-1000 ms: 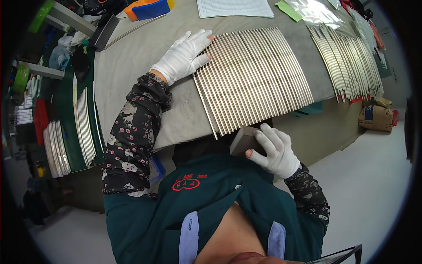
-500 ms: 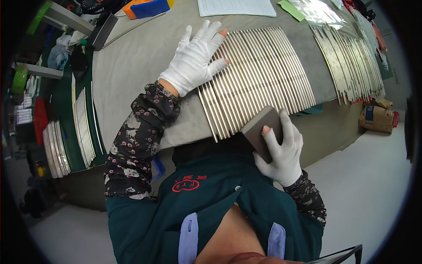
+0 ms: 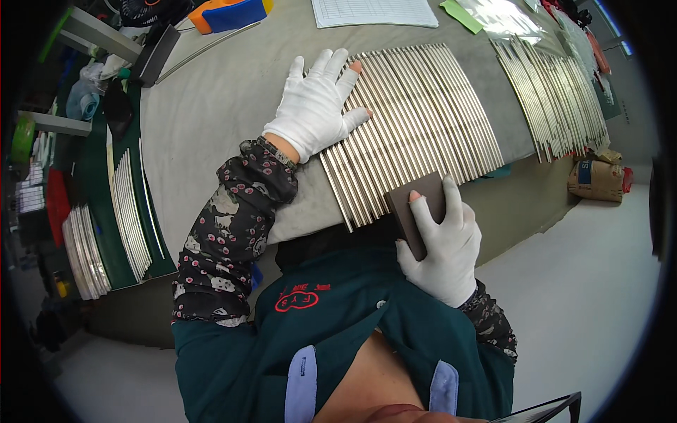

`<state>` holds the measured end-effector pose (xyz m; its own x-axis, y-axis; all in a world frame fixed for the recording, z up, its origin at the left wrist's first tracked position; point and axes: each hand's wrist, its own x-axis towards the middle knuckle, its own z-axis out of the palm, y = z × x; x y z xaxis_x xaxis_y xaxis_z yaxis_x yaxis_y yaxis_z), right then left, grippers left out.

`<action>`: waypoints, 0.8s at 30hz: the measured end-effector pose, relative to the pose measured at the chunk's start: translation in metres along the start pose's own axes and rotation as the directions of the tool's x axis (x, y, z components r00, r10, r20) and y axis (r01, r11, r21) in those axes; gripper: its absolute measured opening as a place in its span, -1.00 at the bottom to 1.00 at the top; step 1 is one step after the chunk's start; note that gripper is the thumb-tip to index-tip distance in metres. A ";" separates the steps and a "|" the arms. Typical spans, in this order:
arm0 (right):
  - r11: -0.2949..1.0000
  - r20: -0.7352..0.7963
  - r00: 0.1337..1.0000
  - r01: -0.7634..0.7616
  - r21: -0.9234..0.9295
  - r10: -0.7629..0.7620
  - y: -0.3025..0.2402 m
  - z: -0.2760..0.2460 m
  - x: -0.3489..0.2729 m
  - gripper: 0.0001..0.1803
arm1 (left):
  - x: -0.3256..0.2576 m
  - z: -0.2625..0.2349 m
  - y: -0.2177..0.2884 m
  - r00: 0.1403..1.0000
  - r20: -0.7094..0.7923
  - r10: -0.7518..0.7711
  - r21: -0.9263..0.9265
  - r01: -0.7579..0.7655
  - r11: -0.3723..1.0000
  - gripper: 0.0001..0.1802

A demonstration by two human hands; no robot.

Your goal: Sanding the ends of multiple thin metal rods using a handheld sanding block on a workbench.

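Side by side on the grey tabletop lies a row of shiny metal rods (image 3: 416, 113). My left hand (image 3: 317, 99), in a white glove with bare thumb and forefinger tips, rests spread along the row's left edge, fingers stretched out. In my right hand (image 3: 448, 243), gloved the same way, is a flat dark grey-brown block (image 3: 416, 204) that looks like a sanding sponge. Its upper end reaches the near ends of the rods; whether it presses on them I cannot tell.
More rods (image 3: 557, 99) lie at the right of the table. Further bundles of rods (image 3: 130, 218) stand on a green surface at the left. A paper sheet (image 3: 374, 13) and a blue-and-orange object (image 3: 229, 14) lie at the far side. A brown sack (image 3: 596, 181) sits at the right.
My left hand has slid slightly nearer along the rods' left edge. My right hand has shifted a little to the left and turned the block, showing more of its broad face.
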<state>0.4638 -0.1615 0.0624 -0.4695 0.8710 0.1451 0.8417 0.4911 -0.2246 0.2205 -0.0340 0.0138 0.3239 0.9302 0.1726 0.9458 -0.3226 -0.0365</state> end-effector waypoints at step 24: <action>0.996 0.040 0.997 0.061 -0.069 -0.058 0.006 -0.022 -0.006 -0.23 | -0.001 -0.004 -0.001 0.998 0.056 -0.010 0.005 0.009 1.000 -0.14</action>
<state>0.4771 -0.1643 0.0816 -0.5281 0.8407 0.1193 0.8278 0.5411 -0.1482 0.2188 -0.0348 0.0180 0.3155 0.9416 0.1176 0.9489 -0.3130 -0.0396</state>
